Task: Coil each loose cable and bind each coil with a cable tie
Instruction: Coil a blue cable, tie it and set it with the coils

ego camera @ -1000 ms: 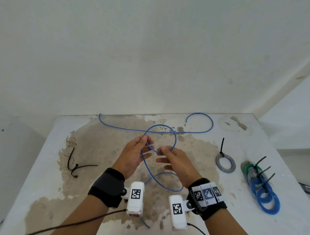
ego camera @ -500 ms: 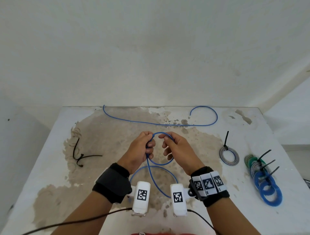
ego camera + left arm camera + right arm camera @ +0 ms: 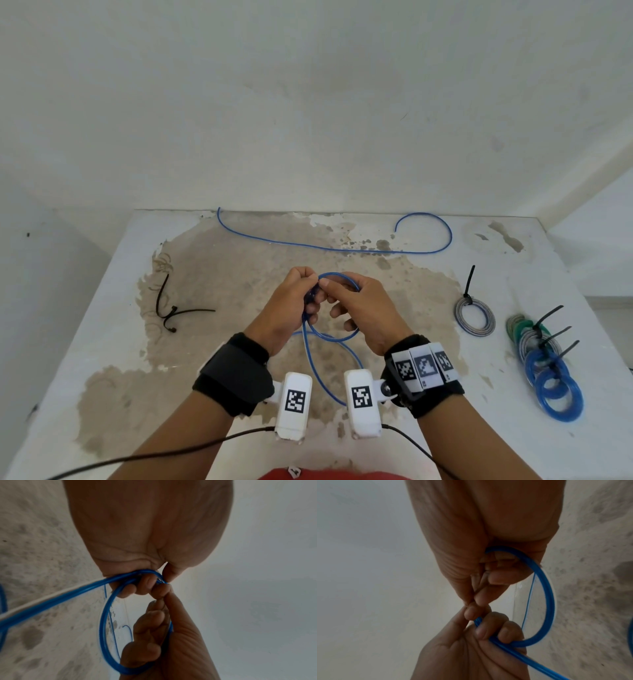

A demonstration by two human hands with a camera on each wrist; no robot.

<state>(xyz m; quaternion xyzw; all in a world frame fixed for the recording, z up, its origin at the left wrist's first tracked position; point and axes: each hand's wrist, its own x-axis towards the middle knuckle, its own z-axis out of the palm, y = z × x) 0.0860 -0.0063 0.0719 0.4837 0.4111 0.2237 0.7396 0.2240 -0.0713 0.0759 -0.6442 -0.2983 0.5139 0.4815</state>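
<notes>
A long blue cable point(image 3: 308, 244) trails across the back of the table and runs forward to my hands. Above the table's middle, my left hand point(image 3: 301, 296) grips the gathered strands of a small loop point(image 3: 339, 275) of this cable. In the left wrist view its fingers point(image 3: 142, 583) curl round two or three strands. My right hand point(image 3: 347, 303) meets it thumb to thumb and holds the far side of the loop point(image 3: 549, 601) in curled fingers point(image 3: 498, 578). A slack bight point(image 3: 318, 373) hangs between my wrists. Loose black cable ties point(image 3: 171, 310) lie at the left.
A grey coil point(image 3: 474, 317) bound with a black tie lies at the right. Beyond it, near the right edge, several bound green, grey and blue coils point(image 3: 548, 373) overlap. The table top point(image 3: 239, 274) is stained brown in the middle. A white wall stands behind.
The hands have come together, so the loop is smaller and its strands are gathered in the left hand. The loop no longer overlaps the far stretch of cable.
</notes>
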